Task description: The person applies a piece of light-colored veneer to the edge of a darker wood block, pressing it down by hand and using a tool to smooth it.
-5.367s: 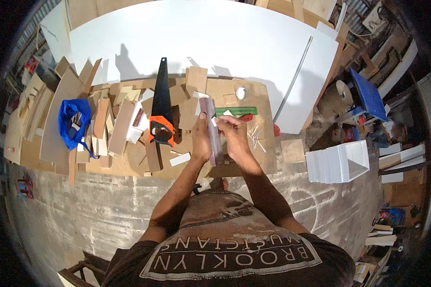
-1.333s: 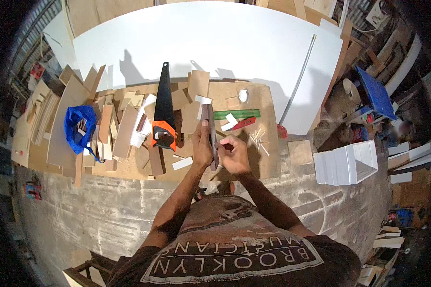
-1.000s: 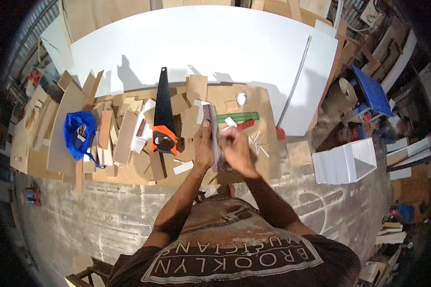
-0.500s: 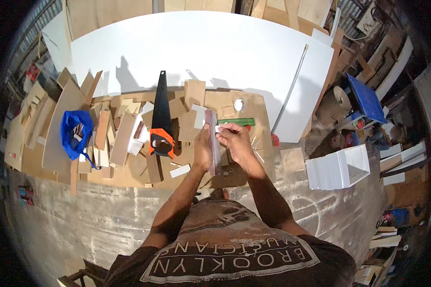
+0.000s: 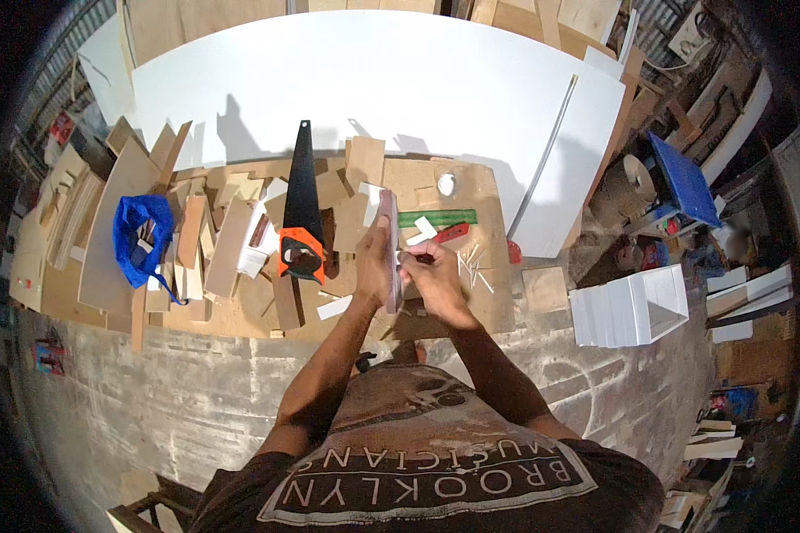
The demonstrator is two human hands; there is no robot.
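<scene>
A: Head view. Where is the strip (image 5: 391,271)?
B: It is above the near part of the table (image 5: 496,298), between both hands, with its long axis pointing away from the body.

A: State the left grip.
B: The left hand (image 5: 373,266) is closed on the strip from the left side, thumb along the upper face. This grip probably steadies the length and leaves the right edge accessible.

A: State the right grip.
B: The right hand (image 5: 433,275) has its fingers curled, with thumb and forefinger close together at the strip's right edge. Whether a small part is pinched between them cannot be told.

A: Why is the surrounding layout as it is?
B: The saw (image 5: 302,186) lies left of the hands, handle toward the body, presumably for easy pickup. The green bar (image 5: 437,218), white blocks (image 5: 421,230) and red tool (image 5: 451,234) lie just beyond the right hand, apparently within reach.
</scene>
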